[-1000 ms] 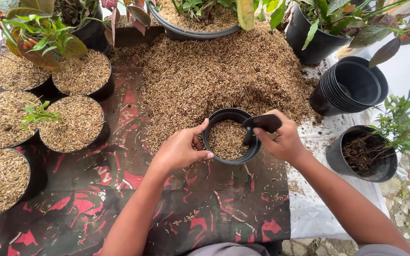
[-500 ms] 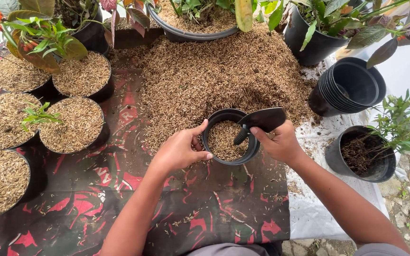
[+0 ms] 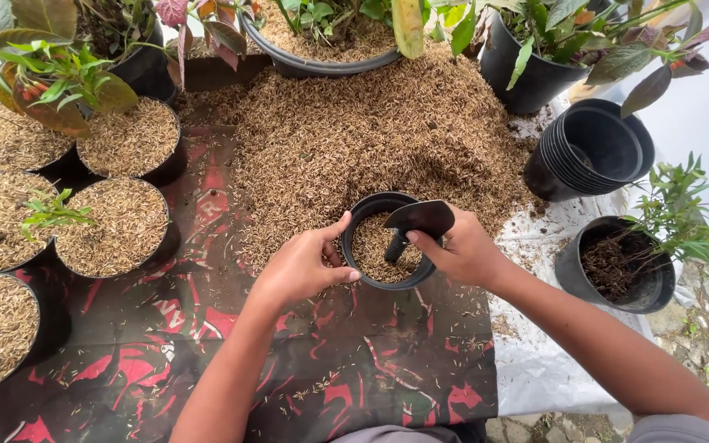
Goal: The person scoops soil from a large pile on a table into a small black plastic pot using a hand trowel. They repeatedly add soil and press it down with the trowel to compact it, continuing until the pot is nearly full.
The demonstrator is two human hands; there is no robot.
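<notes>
Left hand [image 3: 301, 267] clasping rim of black pot [image 3: 368, 215] part-filled with husks; right hand [image 3: 455, 248] gripping black trowel [image 3: 418, 219] above it.

I see the pot [image 3: 387, 239] mid-mat [image 3: 207, 361] — husk heap [image 3: 371, 123] behind it, filled pots [image 3: 112, 226] along the left edge, stack [image 3: 588, 152] off right.

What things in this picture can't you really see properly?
Head view only:
- Bottom of the small black pot: covered by husks.
- Trowel handle: partly hidden inside the right hand.
- Pot's left wall: behind the left hand.
- Inside of the stacked pots: too dark.
- Top plants: cut off by the edge.
</notes>
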